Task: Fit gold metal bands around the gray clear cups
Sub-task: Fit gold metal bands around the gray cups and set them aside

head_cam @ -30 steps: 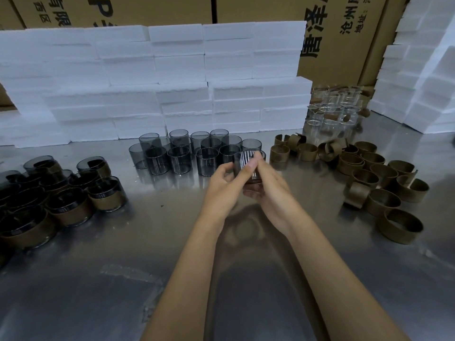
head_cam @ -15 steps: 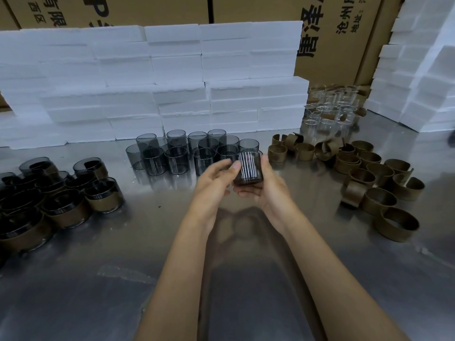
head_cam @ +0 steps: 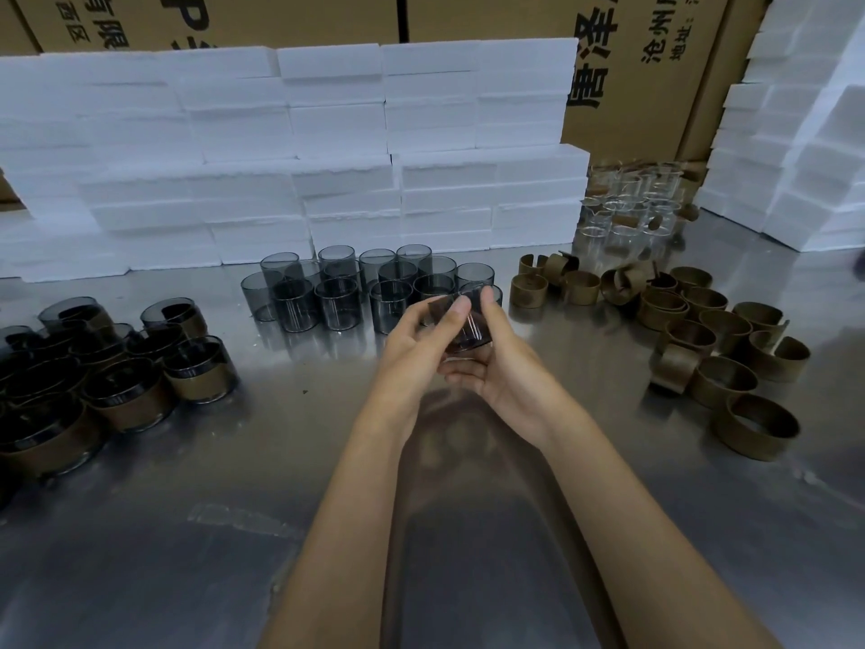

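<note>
The right hand point(head_cam: 496, 367) and left hand point(head_cam: 416, 344) are both curled round one gray cup point(head_cam: 468, 327), held tilted above the table; the loose gold bands point(head_cam: 678, 320) lie rightward, nearer the right hand

Smoky gray cups point(head_cam: 337, 292), dull gold bands point(head_cam: 702, 330), white foam blocks point(head_cam: 327, 147).

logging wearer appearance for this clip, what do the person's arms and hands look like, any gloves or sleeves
Both forearms are bare to the bottom edge of the picture, with no sleeves in view. The left hand and right hand wear no gloves. No watch, bracelet or ring shows on either. Nails look short and unpainted.
</note>
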Demonstrator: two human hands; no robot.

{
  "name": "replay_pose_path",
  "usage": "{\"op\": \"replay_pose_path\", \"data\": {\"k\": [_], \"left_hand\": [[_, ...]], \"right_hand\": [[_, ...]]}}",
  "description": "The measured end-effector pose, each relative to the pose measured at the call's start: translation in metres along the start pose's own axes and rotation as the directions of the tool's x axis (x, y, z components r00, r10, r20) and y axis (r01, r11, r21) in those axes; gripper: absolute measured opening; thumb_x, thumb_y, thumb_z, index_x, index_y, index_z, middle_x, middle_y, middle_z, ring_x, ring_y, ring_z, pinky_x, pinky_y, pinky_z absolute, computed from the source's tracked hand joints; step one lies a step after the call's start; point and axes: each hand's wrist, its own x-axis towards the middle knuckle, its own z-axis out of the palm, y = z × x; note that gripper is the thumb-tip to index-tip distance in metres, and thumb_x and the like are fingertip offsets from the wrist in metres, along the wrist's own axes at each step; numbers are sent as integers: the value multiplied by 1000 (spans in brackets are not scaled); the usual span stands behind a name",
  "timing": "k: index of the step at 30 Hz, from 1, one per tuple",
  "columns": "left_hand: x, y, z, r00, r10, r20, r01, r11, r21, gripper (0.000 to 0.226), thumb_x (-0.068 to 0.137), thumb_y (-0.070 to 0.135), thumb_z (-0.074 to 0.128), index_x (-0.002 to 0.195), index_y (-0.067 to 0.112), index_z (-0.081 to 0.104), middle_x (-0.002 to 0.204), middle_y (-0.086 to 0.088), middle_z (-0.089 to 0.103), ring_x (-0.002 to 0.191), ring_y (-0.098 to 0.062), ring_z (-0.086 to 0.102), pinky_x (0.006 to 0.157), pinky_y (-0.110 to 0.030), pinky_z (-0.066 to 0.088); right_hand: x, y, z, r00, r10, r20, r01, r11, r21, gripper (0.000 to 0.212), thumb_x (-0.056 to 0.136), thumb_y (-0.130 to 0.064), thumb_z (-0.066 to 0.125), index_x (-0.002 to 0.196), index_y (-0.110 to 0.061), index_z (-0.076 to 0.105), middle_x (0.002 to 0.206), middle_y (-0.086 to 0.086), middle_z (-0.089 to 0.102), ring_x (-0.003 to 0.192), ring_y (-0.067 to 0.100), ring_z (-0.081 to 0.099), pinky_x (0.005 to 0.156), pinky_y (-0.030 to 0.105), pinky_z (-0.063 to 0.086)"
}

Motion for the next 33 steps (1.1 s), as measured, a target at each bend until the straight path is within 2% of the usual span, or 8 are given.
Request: {"op": "replay_pose_path", "data": {"k": [7, 12, 14, 18, 21, 26, 30, 33], "left_hand": [[-1, 0, -5, 994, 63, 85, -74, 988, 133, 58, 70, 41, 88, 124, 38, 66, 115, 12, 71, 115, -10, 63, 106, -33, 50], [0, -4, -5, 979, 100, 175, -132, 974, 183, 64, 76, 15, 85, 131, 38, 62, 129, 13, 67, 128, -5, 55, 111, -31, 42], [1, -5, -5, 978, 86, 191, -116, 982, 150, 68, 74, 18, 84, 136, 34, 62, 134, 12, 66, 132, -2, 54, 113, -29, 39], [3, -6, -3, 979, 125, 159, -153, 972, 181, 62, 80, 5, 83, 135, 27, 63, 135, 11, 66, 131, 3, 53, 103, -14, 36], [2, -7, 1, 975, 179, 135, -209, 943, 258, 58, 79, 4, 84, 127, 28, 63, 128, 15, 68, 125, 4, 57, 105, -23, 39], [-1, -7, 11, 959, 282, 10, -270, 909, 316, 54, 67, 21, 94, 107, 33, 59, 114, 9, 68, 114, -14, 61, 98, -32, 49], [-3, -5, 15, 958, 264, -116, -216, 924, 315, 51, 62, 40, 94, 96, 35, 56, 108, 3, 67, 100, -7, 63, 80, -18, 49], [-4, -4, 15, 942, 286, -177, -238, 938, 250, 34, 75, 33, 91, 92, 25, 62, 95, 7, 72, 88, 0, 65, 76, -15, 49]], "right_hand": [[2, 0, -5, 998, 55, 13, -56, 956, 287, 57, 105, -55, 38, 138, -13, 60, 127, 15, 71, 121, 28, 67, 103, 41, 53], [2, -5, -10, 992, 106, -67, -71, 916, 395, 46, 107, -42, 47, 128, -7, 66, 117, 16, 74, 98, 26, 73, 78, 31, 62], [4, -5, -12, 987, 123, -103, -71, 910, 409, 44, 104, -43, 52, 120, -6, 69, 106, 13, 77, 92, 23, 75, 76, 30, 63], [6, -4, -17, 981, 136, -139, -66, 905, 420, 41, 101, -41, 57, 118, -6, 69, 103, 14, 76, 112, 29, 68, 87, 35, 60], [5, -5, -18, 981, 136, -137, -68, 907, 416, 40, 100, -40, 58, 120, -6, 68, 108, 14, 74, 106, 26, 70, 82, 32, 60], [2, -7, -16, 987, 132, -90, -88, 918, 386, 40, 101, -37, 59, 119, -3, 69, 114, 16, 75, 105, 25, 72, 80, 30, 62], [0, -6, -10, 989, 130, -77, -96, 934, 343, 43, 102, -35, 57, 127, -1, 63, 127, 23, 68, 121, 31, 66, 91, 35, 58], [0, -6, -8, 990, 114, -84, -82, 946, 313, 42, 102, -34, 57, 127, -1, 63, 123, 22, 68, 116, 31, 66, 91, 35, 59]]}}
